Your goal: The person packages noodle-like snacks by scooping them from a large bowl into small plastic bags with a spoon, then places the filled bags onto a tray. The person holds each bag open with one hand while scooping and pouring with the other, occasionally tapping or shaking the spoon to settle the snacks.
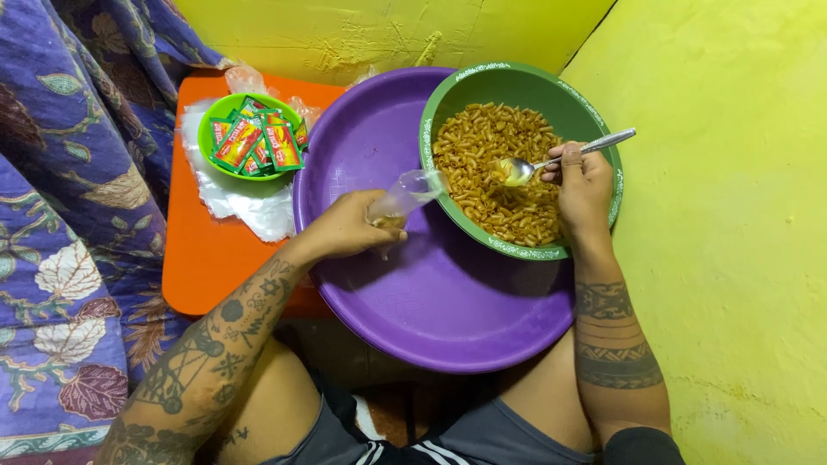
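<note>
**Spoon in the macaroni, small bag held beside the bowl**

The right hand (584,185) is closed around the handle of a metal spoon (551,160), fingers wrapped on the shaft with the handle end sticking out past the far rim of the green bowl. The spoon's head lies in the middle of the orange-brown macaroni (495,168) that fills the green bowl (517,86).

The left hand (351,228) is clamped on a small clear plastic bag (405,196), gripping it near the bottom where a little macaroni shows through the plastic. The bag's open mouth tilts toward the green bowl and sits just at its near-left rim, close to the spoon's head but not touching it.

The green bowl rests on the far right part of a large purple basin (431,301), which lies across the person's lap.

Left of the green bowl, well apart from it, an orange stool top (198,258) carries a sheet of clear plastic (250,207) and a small green bowl (209,129) full of red and green sachets (258,142). Farther left hangs a purple patterned cloth (69,215). Yellow walls (732,215) stand behind and to the right of the green bowl.
</note>
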